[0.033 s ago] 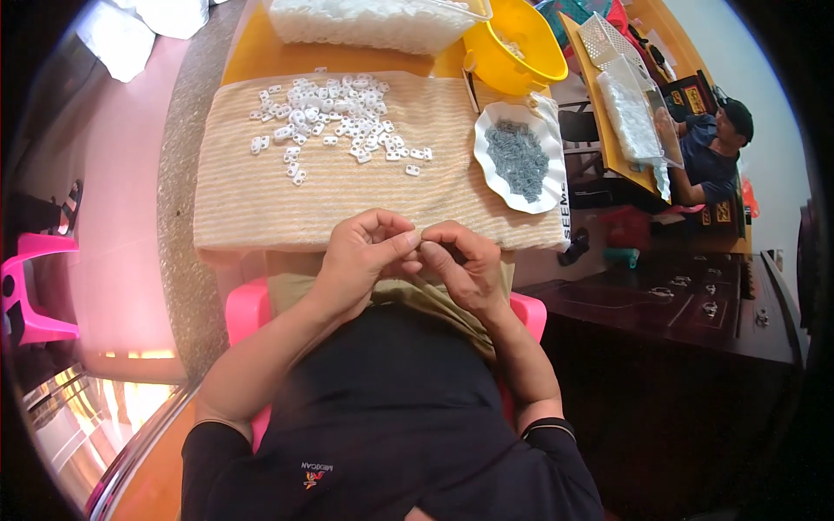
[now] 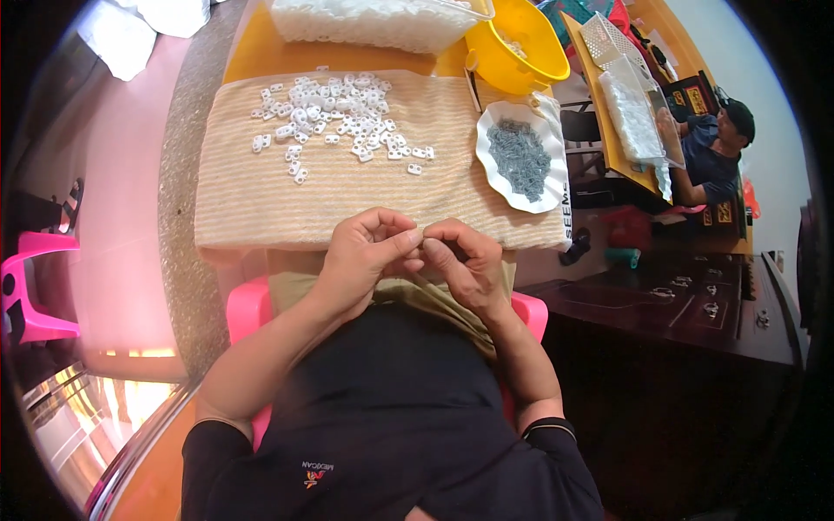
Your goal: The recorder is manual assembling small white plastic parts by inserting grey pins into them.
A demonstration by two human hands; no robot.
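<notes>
My left hand and my right hand meet fingertip to fingertip just off the front edge of the cloth-covered table. Thumb and forefinger are pinched on each hand. Whatever sits between them, if anything, is too small or hidden to make out. Beyond them on the striped beige cloth lies a loose heap of small white plastic pieces, each with two holes. To the right stands a white wavy-edged dish holding many small, thin grey pieces.
A clear tub packed with white pieces stands at the back, next to a yellow basin. Off to the right a person sits at another table with white pieces. A pink stool is on the left, a dark wooden cabinet on the right.
</notes>
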